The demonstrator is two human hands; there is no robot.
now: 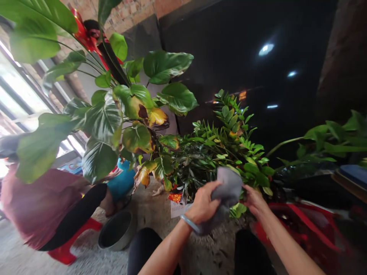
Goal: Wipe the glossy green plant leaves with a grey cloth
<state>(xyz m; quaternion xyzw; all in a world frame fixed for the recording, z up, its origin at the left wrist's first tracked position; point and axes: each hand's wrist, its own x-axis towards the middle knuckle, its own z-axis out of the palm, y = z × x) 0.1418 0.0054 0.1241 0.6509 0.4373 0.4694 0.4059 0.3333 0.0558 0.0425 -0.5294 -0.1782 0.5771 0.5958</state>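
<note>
Concrete floor (146,214) lies open between the basin (114,233) and the paper (177,208), and again between the knees, where small bits are scattered. Above that gap the left hand (205,200) grips a bunched grey cloth (229,185), which sits before the lower leaves of the leafy plant (252,145). Just right of the cloth, the right hand (255,202) reaches to the plant's lower edge; whether its fingers pinch a leaf, I cannot tell. Close by that forearm, a red bag (312,221) narrows the right side; a dark panel (258,76) bounds the back.
</note>
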